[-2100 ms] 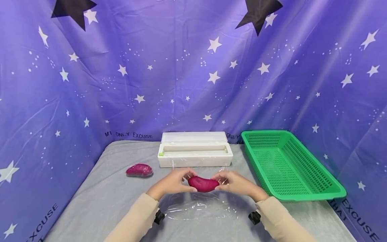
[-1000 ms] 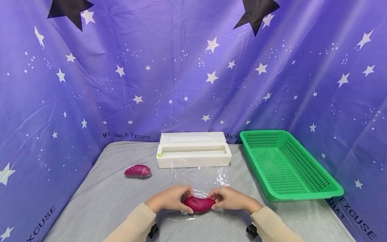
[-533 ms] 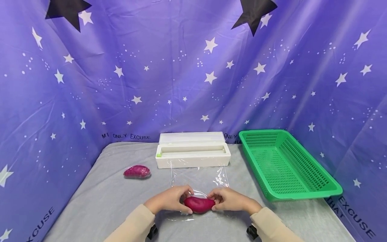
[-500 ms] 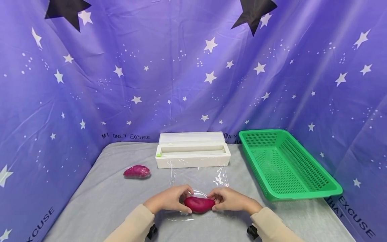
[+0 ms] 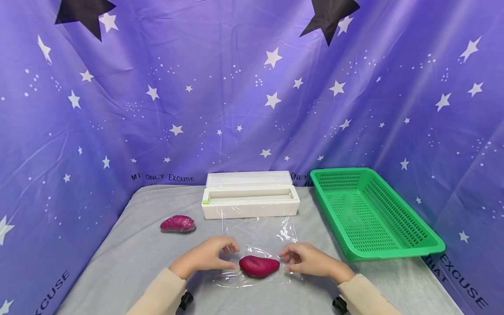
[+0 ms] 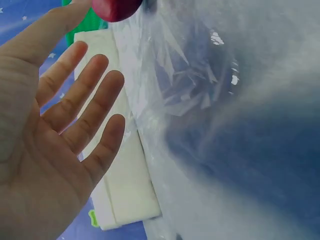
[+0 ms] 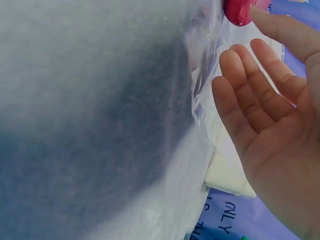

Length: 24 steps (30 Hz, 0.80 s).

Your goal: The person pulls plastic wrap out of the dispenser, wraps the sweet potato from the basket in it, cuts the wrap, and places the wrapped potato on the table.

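A purple-red sweet potato [image 5: 259, 266] lies on a sheet of clear cling film [image 5: 257, 232] spread over the table. My left hand [image 5: 208, 253] is just left of it, fingers apart and holding nothing. On the other side, my right hand [image 5: 311, 259] hovers with relaxed fingers, also holding nothing. The film runs forward to a white cling film box [image 5: 250, 208] whose lid stands raised. In the left wrist view the palm [image 6: 45, 160] faces the film, with the sweet potato [image 6: 116, 7] at the top edge. The right wrist view shows loosely bent fingers [image 7: 240, 90].
Another sweet potato [image 5: 178, 223], wrapped in film, lies at the left of the grey-covered table [image 5: 130, 271]. A green perforated basket [image 5: 348, 218] stands at the right. A purple star-patterned curtain [image 5: 236, 87] encloses the table's back and sides.
Both hands carried the sweet potato nearer and set it down on the film. Since half a second ago they have let go and moved apart, left and right.
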### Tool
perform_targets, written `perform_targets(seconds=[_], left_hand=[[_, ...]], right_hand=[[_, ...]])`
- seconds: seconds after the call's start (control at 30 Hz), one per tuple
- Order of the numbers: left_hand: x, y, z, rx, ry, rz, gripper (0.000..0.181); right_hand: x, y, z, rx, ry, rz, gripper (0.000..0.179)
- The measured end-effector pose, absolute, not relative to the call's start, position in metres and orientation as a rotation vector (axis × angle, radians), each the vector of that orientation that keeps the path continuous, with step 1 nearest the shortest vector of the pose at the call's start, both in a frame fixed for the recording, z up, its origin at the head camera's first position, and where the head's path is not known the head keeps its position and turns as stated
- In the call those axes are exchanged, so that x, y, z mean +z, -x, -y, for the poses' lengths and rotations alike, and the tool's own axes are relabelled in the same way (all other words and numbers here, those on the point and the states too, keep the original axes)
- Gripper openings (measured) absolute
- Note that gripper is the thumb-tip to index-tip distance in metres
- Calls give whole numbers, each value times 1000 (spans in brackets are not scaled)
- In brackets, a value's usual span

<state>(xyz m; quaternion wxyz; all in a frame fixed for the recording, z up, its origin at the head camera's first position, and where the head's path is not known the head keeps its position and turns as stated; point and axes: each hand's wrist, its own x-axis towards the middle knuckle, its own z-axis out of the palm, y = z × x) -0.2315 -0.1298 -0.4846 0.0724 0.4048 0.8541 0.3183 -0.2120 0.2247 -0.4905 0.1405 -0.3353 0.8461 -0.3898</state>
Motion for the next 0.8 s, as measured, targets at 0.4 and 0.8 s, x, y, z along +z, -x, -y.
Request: perform_targets(seconds=[0.4,0.8], left_hand=[[-499,213,127,1013,-1300,-2413,16],[-509,211,121,820,-1356,-2450,21]], right_hand=[[-498,202,-225,-1108,1089,-2411,22],[-508,199,-222,-895,1273,-2560,17]])
